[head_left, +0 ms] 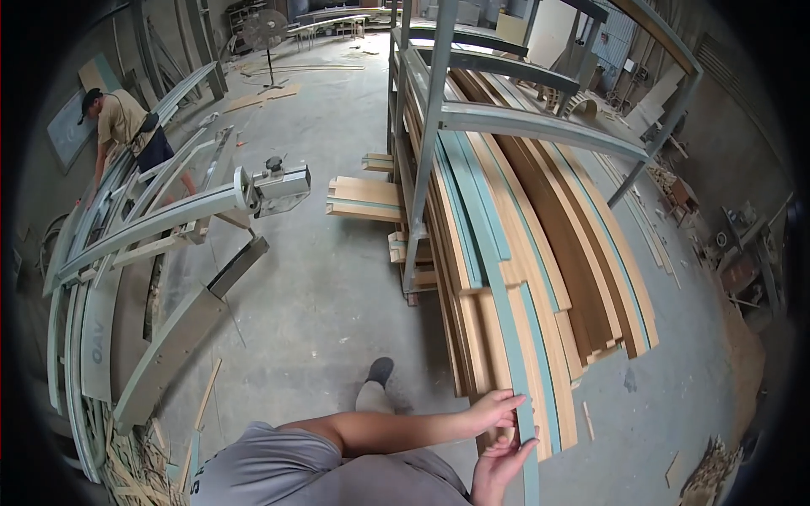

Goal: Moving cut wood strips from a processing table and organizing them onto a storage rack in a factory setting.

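Both hands are at the near end of a long, narrow pale-green strip (508, 329), which runs away from me along the top of a lumber stack. My left hand (491, 413) reaches across from the left, its fingers closed on the strip's left edge. Just below it, my right hand (499, 466) grips the same strip near its end, thumb against its face. Under and beside the strip lie wooden boards (536, 371), some with green bands along their faces. The strip's near end runs out of view at the lower edge.
A grey metal rack (422, 152) stands over the stack, and board ends (364, 199) jut out on its left. At left is a long saw machine (169, 223), where a co-worker (126, 126) bends over. Wood scraps (713, 474) lie on the floor at lower right.
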`<state>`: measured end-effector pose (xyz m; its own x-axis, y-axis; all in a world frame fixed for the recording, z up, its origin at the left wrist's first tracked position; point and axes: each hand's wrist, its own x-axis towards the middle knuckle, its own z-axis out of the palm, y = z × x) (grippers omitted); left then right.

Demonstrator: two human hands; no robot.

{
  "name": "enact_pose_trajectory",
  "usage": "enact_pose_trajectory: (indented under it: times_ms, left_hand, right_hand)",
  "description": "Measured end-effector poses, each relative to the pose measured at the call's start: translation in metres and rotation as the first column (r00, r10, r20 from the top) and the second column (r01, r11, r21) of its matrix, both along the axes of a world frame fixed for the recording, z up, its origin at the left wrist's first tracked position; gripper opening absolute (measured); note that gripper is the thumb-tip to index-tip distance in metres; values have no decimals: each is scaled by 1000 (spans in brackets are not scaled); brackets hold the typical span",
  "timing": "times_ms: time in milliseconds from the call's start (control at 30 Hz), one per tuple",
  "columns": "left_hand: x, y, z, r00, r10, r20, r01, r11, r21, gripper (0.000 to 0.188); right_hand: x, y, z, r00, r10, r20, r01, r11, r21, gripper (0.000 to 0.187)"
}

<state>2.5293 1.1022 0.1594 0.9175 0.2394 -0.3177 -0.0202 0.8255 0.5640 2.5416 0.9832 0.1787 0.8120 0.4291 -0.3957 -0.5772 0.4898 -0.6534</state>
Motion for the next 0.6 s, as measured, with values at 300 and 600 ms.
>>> enact_pose_trajectory:
  times_ms: [300,600]
  left_hand:
    - [8,153,-3,992,124,-40,-116,979,167,34]
    - [6,263,22,988,134,-72,-126,986,110,33]
  right_hand:
    - [-28,97,49,571,694,437,-361,691,-626,24]
    - [41,77,80,85,979,184,406,135,-904,50]
